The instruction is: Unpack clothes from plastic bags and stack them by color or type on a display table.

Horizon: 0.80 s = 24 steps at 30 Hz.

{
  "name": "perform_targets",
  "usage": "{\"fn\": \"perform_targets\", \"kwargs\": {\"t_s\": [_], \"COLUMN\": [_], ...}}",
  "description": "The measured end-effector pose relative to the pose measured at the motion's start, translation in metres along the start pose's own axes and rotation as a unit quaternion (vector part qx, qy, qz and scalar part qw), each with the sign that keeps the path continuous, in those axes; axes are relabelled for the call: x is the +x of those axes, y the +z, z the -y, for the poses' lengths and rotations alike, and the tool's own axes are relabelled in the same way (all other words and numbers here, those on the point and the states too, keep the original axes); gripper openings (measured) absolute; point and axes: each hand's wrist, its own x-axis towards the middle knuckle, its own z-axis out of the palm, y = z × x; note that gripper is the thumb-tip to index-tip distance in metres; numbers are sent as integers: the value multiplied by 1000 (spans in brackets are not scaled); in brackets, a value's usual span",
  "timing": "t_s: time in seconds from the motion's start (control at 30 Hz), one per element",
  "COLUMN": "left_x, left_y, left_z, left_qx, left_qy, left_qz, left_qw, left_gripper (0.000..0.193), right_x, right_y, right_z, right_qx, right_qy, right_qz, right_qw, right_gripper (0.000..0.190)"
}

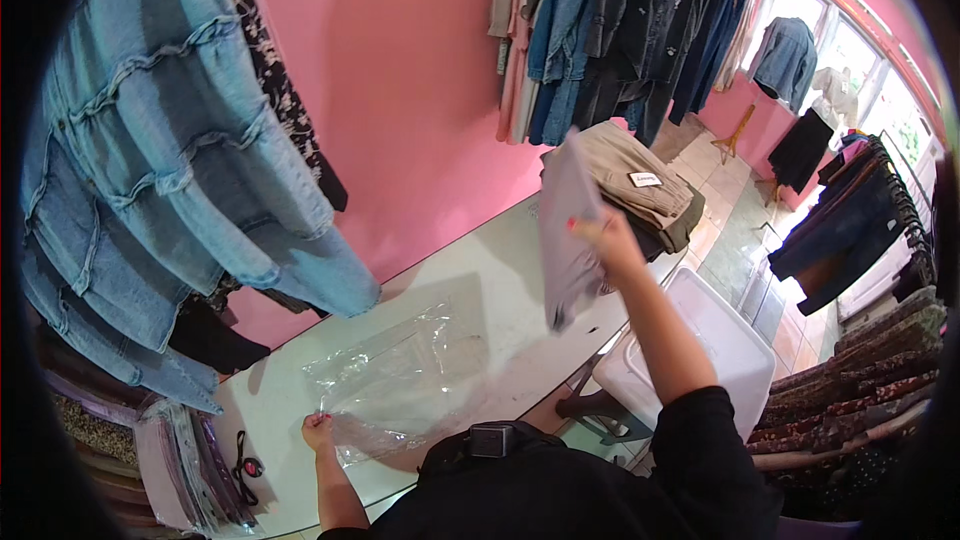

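Note:
My left hand (318, 431) pinches the edge of a clear plastic bag (405, 382) lying flat on the white table (525, 345). Out to the right, my right hand (611, 244) grips a folded pale grey-lilac garment (568, 232), holding it on edge above the table. Both garment and hand look slightly blurred. Just behind the garment sits a stack of folded trousers; the beige pair (637, 165) on top bears a white label. The garment hides part of that stack.
Denim garments (172, 142) hang at the left. Wrapped folded clothes (176, 465) and a black cord (244, 469) lie at the table's left end. A white plastic chair (720, 330) stands at my right. More clothes (637, 22) hang along the pink wall (405, 90).

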Motion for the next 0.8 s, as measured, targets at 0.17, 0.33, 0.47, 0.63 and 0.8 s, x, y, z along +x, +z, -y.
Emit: {"fn": "perform_targets", "kwargs": {"t_s": [0.17,0.33,0.47,0.63,0.8], "left_x": [-9,-29,-36,-54,-59], "left_y": [2,21,39,66,125], "left_z": [-4,-28,-26,-40,-58], "left_qx": [64,147,138,117,139], "left_qy": [54,84,89,1,-8], "left_qz": [-7,15,31,102,166], "left_qw": [996,985,986,988,976], "left_gripper": [17,17,20,24,25], "right_x": [48,84,82,25,-63], "right_y": [-85,-194,-240,-129,-28], "right_z": [86,40,-61,-100,-249], "right_qx": [143,41,-387,-482,-412], "right_qy": [-183,-160,94,-277,-55], "right_qz": [-138,-266,-422,-453,-29], "right_qw": [963,950,815,697,909], "right_gripper": [26,41,55,37,69]}}
